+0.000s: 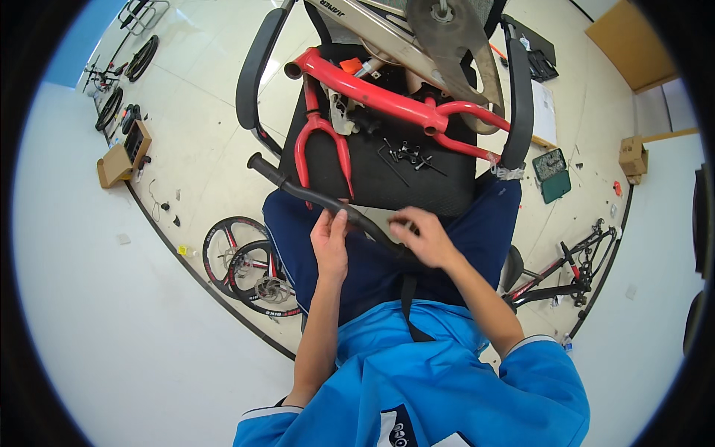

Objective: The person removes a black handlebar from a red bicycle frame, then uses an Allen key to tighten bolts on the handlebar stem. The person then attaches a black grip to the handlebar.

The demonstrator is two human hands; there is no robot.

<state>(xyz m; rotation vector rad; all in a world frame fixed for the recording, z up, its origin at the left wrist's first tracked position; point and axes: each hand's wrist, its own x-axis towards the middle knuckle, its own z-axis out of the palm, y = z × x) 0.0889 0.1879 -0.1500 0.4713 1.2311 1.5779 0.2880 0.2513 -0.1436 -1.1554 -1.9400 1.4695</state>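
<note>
A black bicycle handlebar (298,189) with bends along its length lies slantwise across my lap, its flanged left end pointing away from me. My left hand (329,242) grips it near the middle, with the thumb on top. Over its right part hovers my right hand (423,237), fingers bent and apart, slightly blurred; whether they touch the bar I cannot tell. In front, on a black chair seat (365,175), rest a red fork (319,123) and a red frame (372,93). Hex keys and small bolts (406,153) lie close to the seat's near edge.
Black armrests (261,67) flank the seat, and a champagne-coloured frame (372,33) leans at its back. On the floor are wheels (249,264) at left, a black bicycle frame (558,276) at right, a green case of small parts (553,175) and a cardboard box (123,156).
</note>
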